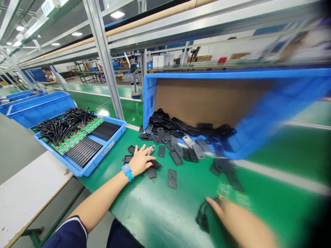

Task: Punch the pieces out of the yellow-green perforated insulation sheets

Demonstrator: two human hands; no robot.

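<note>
My left hand (pixel 141 160), a blue band on its wrist, lies with fingers spread over a small group of black plastic casings (pixel 151 173). It touches them without gripping any that I can see. At the lower right, my right hand (pixel 239 220) is smeared by motion and its fingers are mostly hidden. Green circuit boards (pixel 223 190) show just beyond it, and black cables (pixel 203 217) beside its thumb; whether it grips them is unclear. Between the hands, a single black cover (pixel 172 178) lies flat on the green tabletop (pixel 155 206).
A blue bin (pixel 210 75) lies tipped on its side, black covers (pixel 178 150) spilling from its mouth. On the left, a blue tray (pixel 107 148) holds circuit boards, bundled black cables (pixel 58 129) and rows of black parts. A metal post (pixel 104 58) stands behind. A person (pixel 51 75) sits far left.
</note>
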